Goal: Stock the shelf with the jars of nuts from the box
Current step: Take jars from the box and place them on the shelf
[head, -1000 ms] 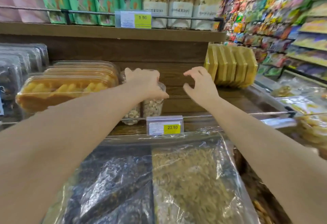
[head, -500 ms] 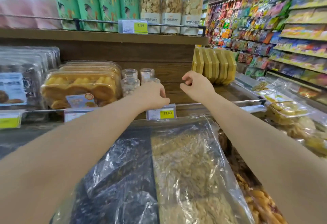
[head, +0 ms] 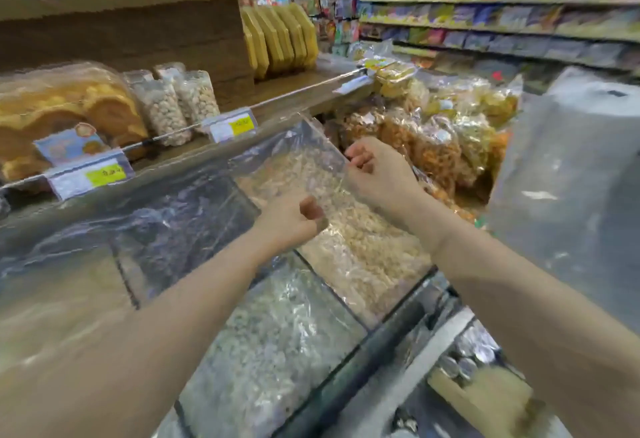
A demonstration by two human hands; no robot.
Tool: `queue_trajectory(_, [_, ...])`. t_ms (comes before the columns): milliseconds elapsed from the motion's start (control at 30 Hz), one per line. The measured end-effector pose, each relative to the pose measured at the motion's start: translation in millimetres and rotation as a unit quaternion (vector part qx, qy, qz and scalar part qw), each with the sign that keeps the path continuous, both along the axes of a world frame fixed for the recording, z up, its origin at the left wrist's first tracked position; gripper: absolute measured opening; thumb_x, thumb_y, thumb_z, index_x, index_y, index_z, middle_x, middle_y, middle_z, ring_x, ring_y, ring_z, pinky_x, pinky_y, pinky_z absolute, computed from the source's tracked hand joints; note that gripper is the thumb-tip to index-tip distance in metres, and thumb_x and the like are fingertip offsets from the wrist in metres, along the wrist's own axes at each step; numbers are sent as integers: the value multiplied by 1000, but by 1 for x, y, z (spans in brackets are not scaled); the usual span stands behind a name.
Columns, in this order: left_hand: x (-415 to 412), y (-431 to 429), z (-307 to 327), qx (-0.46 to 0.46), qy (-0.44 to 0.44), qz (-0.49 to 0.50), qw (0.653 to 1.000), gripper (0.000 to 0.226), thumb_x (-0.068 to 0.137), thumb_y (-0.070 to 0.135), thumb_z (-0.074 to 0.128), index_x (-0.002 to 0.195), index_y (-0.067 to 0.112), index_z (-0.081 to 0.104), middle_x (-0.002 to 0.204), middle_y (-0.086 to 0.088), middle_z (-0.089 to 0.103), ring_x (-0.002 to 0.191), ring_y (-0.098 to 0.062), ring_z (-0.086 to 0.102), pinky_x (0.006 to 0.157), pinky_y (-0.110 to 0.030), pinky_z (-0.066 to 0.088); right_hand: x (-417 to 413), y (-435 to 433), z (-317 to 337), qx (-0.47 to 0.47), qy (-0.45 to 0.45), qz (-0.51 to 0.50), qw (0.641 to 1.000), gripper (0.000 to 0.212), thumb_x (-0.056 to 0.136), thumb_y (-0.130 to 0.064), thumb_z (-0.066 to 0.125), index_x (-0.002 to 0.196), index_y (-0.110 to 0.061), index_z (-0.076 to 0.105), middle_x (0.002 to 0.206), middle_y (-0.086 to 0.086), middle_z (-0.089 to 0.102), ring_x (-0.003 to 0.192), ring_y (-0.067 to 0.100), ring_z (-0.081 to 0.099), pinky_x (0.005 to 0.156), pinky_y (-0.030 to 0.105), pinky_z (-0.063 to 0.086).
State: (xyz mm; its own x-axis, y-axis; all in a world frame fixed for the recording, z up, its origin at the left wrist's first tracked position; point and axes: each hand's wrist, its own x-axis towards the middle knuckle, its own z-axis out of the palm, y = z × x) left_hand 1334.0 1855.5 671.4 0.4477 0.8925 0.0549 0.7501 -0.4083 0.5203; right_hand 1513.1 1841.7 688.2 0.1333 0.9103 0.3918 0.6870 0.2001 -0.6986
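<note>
While my left hand (head: 287, 219) and right hand (head: 375, 174) hang curled, empty, jars of nuts (head: 173, 105) sit shelved
Jars up-left, well apart from both

1. The jars of nuts (head: 162, 110) stand on the shelf (head: 284, 89), just behind its front rail.
2. Left of the jars, touching them, lie the pastry boxes (head: 69, 108). To the right, farther back on the same shelf, stand the flat packs (head: 277, 35).
3. A price tag (head: 233, 125) hangs on the rail before the jars.
4. Below and before the shelf are the covered bins (head: 173, 202), with the snack bags (head: 433, 139) piled to their right.
5. The left hand (head: 291, 219) and the right hand (head: 377, 174) are over the bins.
</note>
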Motion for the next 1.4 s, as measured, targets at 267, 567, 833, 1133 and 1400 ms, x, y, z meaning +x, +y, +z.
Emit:
queue_trajectory(267, [96,-98,-59,-149,-38,-154,976,3,82,26,66,83,24,66,87,6,64,83,-16,60,74,-27,49,76,-154,-48,-56,13,-141,988,13,84,-20,66,96,-15,64,84,-6,60,73,19,57,70,28,47])
queue_trajectory(567, [242,-197,-114,-197,20,-236,951,15,81,32,64,92,22,68,87,8,65,88,-12,62,77,-26,48,214,-293,-94,-144,20,-257,955,8,87,-24,62,94,-21,59,77,-10,57,69,12,54,67,30,46])
queue_trajectory(833, [382,-288,-177,-288,27,-224,931,5,77,28,67,76,26,63,80,6,66,81,-16,62,71,-27,48,353,-383,-141,-219,35,-287,932,11,85,-24,63,94,-20,60,77,-4,58,71,18,54,72,37,49])
queue_trajectory(1133, [468,-294,-226,-348,58,-179,919,14,80,28,65,90,18,68,92,1,67,87,-14,61,77,-28,47,467,-382,-201,-343,11,-235,909,7,86,-25,59,90,-27,55,80,-7,57,77,18,54,71,28,43])
queue_trajectory(1400, [556,-230,-300,-407,47,-83,909,5,83,27,63,86,24,64,91,11,63,89,-11,58,72,-26,44,556,-307,-273,-443,15,-175,879,20,88,-25,55,107,-20,58,89,-3,58,80,18,55,69,29,46])
